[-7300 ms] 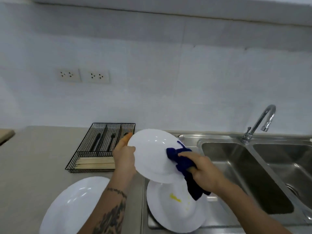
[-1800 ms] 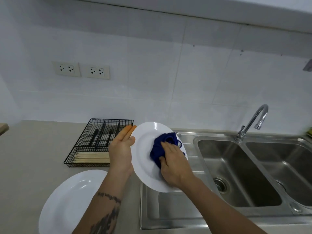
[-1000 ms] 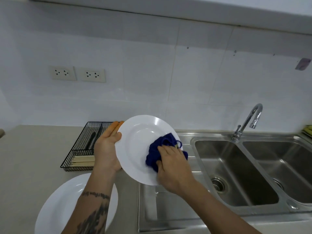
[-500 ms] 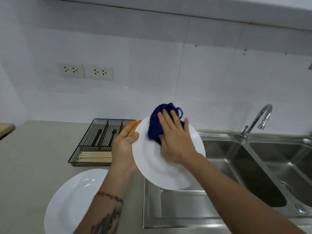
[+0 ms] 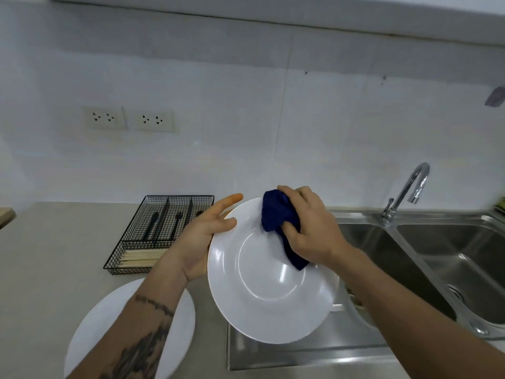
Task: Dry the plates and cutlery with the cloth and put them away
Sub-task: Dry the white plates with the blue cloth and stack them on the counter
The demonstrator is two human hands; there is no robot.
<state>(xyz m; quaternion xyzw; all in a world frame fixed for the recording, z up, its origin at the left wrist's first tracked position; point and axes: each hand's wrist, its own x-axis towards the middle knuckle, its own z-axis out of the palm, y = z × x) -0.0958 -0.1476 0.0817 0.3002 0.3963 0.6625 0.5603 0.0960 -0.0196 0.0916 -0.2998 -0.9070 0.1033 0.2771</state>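
Plate point(image 5: 262, 291) in hand sits tilted above the near left corner of the sink drainboard point(image 5: 300, 348), its concave face turned toward you and its lower rim nearest you. Your left hand point(image 5: 199, 242) supports its left rim, thumb hooked over the front edge, fingers extended behind. Your right hand point(image 5: 308, 228) grips the blue cloth point(image 5: 276, 217), bunched, fingers curled round it, pressed against the plate's far upper rim. Second plate point(image 5: 109, 318) lies flat on the counter point(image 5: 54, 255) at near left, partly under your left forearm. Wire cutlery tray point(image 5: 161, 231) stands farther left, holding dark cutlery and wooden chopsticks, long axes differing. Open counter lies left of the tray; the sink basins point(image 5: 396, 263) are open to the right, with the tap point(image 5: 410, 187) beyond.
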